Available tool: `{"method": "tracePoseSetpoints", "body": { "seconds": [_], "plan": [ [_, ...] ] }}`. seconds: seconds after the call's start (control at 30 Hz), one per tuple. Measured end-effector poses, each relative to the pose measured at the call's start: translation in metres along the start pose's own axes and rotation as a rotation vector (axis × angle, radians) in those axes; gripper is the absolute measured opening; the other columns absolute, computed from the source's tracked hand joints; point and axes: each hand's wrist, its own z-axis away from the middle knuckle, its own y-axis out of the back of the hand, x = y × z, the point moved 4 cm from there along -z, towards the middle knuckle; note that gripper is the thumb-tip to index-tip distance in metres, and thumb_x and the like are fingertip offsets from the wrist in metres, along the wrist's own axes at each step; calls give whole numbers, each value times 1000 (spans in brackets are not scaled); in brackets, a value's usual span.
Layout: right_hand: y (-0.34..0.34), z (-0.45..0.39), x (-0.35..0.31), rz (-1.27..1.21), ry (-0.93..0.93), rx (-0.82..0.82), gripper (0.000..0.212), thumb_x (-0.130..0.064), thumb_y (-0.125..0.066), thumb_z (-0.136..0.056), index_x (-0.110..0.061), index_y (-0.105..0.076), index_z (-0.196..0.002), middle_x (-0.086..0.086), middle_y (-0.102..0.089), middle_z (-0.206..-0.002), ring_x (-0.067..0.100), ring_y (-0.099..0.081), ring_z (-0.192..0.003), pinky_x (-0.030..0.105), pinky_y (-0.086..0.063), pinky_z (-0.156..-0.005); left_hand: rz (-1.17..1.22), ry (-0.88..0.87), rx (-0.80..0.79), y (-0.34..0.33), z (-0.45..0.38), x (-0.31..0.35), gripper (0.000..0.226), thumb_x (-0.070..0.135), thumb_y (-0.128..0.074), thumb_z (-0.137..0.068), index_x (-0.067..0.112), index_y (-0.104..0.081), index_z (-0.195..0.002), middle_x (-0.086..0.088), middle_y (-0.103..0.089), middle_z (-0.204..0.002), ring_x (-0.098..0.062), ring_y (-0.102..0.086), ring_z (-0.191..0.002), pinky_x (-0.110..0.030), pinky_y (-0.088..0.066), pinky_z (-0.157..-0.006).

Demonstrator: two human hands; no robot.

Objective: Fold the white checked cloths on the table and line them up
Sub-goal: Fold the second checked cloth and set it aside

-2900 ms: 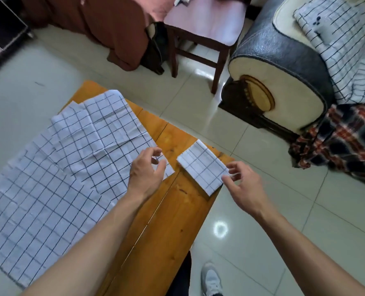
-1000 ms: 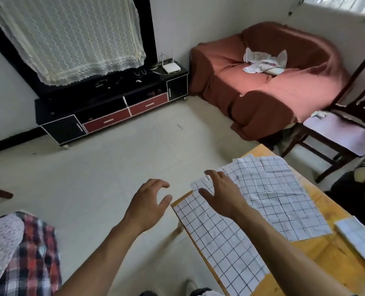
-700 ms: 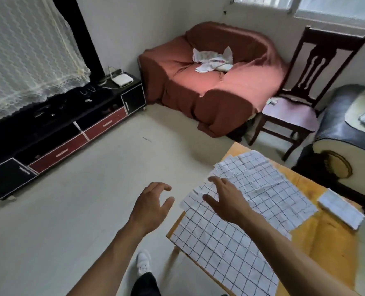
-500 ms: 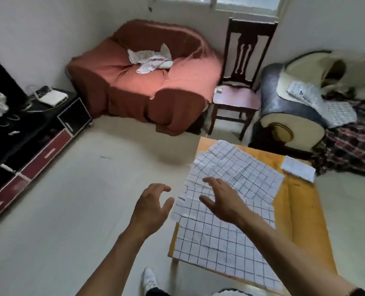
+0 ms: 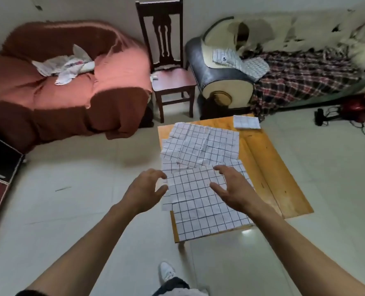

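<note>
In the head view, one small folded white checked cloth (image 5: 246,122) lies at the far right corner of the low orange wooden table (image 5: 275,178), while several unfolded white checked cloths (image 5: 200,167) overlap flat across its left side. So most of the folding seems left. The left hand (image 5: 144,190) and right hand (image 5: 230,186) hover, fingers loosely spread, over the nearest cloth, gripping nothing.

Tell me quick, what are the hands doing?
Left hand: open, holding nothing.
Right hand: open, holding nothing, over the nearest checked cloth.
</note>
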Motion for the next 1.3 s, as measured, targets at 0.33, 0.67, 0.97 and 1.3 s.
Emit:
{"method": "tracePoseSetpoints", "body": {
  "seconds": [0.33,0.67,0.97,1.3],
  "plan": [
    [-51,50,13,-178,-189,78,52,-41,-61,-93,-25,-44,-140,3,-53,-136,20,-50,-126,43,-46,-102,-219,-141,-279,-16,5,-22,34,40,-57,-99,29,-55,-131,4,-57,-129,-17,-49,-117,-35,-44,-97],
    [-110,12,-18,-249,-608,221,49,-37,-60,-95,-21,-46,-139,6,-52,-137,20,-49,-127,38,-43,-104,-249,-417,-491,-33,-97,-108,32,38,-58,-98,27,-56,-128,3,-60,-127,-20,-52,-114,-34,-45,-89],
    [-181,2,-35,-296,-805,238,48,-39,-58,-96,-22,-47,-139,4,-50,-139,21,-47,-128,36,-41,-103,-321,-595,-646,-64,-152,-141,33,36,-58,-97,25,-56,-129,1,-61,-127,-22,-52,-115,-36,-46,-90],
    [-308,-22,19,-380,-896,278,44,-32,-62,-93,-21,-50,-134,1,-52,-132,20,-46,-125,37,-41,-104,-382,-765,-691,-177,-203,-162,35,31,-59,-96,22,-57,-130,-1,-59,-132,-25,-52,-119,-40,-48,-94]
  ]
}}
